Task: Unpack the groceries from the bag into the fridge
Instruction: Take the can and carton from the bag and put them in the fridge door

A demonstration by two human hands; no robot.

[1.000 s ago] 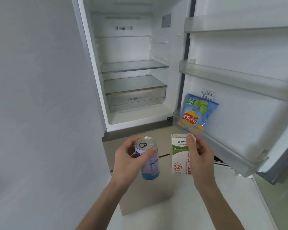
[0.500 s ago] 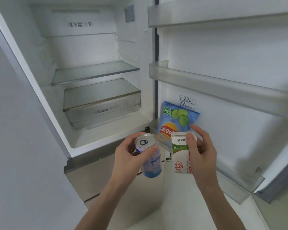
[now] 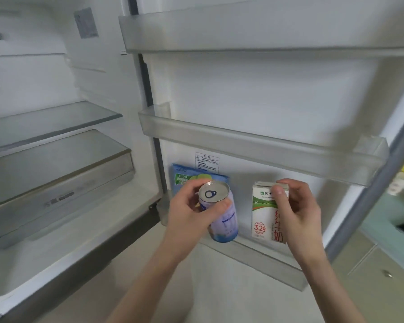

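change: both hands have moved in from outside the fridge to its lowest door shelf (image 3: 254, 255) | left hand (image 3: 191, 213) wraps can (image 3: 222, 217), beside chip bag (image 3: 184, 177) | right hand (image 3: 296, 210) pinches milk carton (image 3: 264, 215) | meaning: both nearly shelved
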